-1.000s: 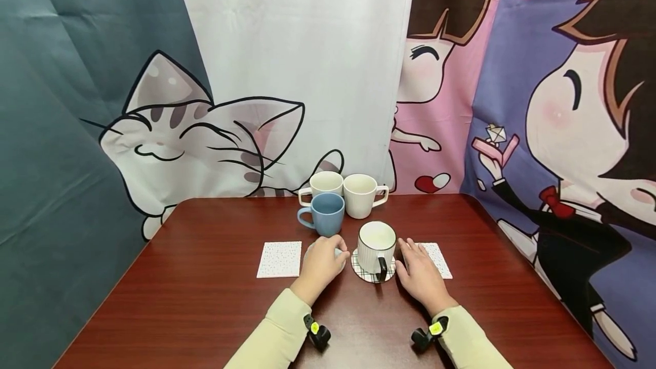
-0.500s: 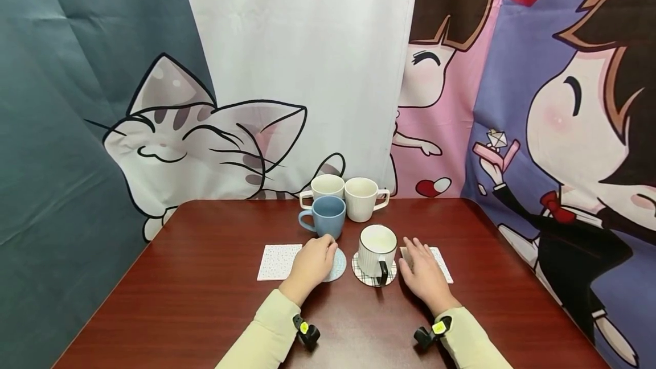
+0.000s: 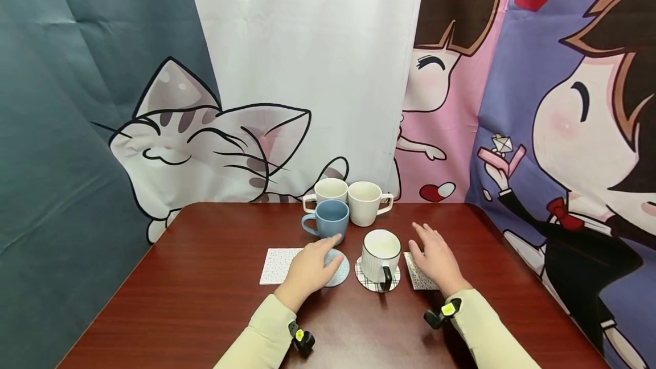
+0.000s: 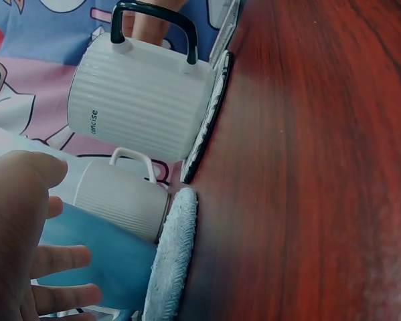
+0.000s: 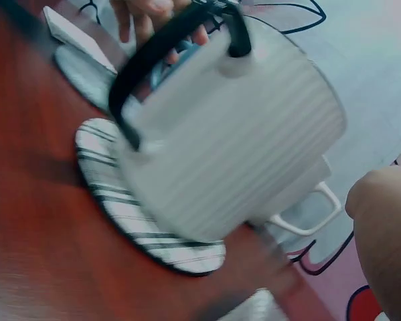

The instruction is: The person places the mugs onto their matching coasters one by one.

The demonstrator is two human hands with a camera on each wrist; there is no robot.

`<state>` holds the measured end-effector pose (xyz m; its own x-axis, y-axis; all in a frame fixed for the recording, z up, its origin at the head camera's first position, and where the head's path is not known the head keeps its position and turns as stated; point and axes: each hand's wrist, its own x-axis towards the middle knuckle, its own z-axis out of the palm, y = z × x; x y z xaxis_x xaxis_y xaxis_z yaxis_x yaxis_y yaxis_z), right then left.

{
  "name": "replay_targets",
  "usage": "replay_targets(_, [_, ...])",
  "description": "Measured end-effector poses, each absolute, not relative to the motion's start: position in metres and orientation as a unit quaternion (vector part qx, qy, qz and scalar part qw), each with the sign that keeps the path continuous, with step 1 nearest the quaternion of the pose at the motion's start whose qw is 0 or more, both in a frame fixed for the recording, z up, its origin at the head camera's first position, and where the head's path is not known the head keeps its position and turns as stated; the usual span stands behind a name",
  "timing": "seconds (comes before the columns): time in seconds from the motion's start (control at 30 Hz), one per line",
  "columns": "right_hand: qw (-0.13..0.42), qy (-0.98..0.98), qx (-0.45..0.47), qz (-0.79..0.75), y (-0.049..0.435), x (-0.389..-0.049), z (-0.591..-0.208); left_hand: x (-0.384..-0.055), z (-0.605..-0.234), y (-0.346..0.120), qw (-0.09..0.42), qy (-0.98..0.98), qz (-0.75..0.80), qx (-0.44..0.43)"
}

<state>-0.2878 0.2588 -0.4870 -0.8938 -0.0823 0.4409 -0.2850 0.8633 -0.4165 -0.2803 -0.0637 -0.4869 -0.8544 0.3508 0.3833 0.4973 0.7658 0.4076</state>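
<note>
My left hand [image 3: 308, 271] has its fingers spread, reaching over the light blue round coaster [image 3: 338, 274] toward the blue mug [image 3: 332, 215]. In the left wrist view its fingers overlap the blue mug [image 4: 113, 257]. A white ribbed mug with a black handle [image 3: 378, 258] stands upright on a plaid round coaster [image 3: 363, 282], between the two hands. To its right my right hand [image 3: 438, 259], fingers extended and holding nothing, is over a speckled square coaster [image 3: 419, 278] and partly hides it. Both hands are apart from the ribbed mug.
Two white mugs, the left one [image 3: 330, 188] and the right one [image 3: 364, 204], stand behind the blue mug. A white speckled square coaster [image 3: 277, 266] lies left of my left hand. A printed curtain [image 3: 307, 73] hangs behind the brown table [image 3: 215, 312].
My left hand has shifted left, uncovering much of the blue coaster, and its fingers have uncurled. My right hand has moved right, away from the ribbed mug. The mugs stay in place.
</note>
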Motion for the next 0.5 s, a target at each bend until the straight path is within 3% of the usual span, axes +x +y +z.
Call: replay_targets(0.5, [0.181,-0.949,0.141,0.215,0.269,-0.347,-0.449,-0.276,-0.49,-0.058,0.148,-0.934,-0.226,-0.235])
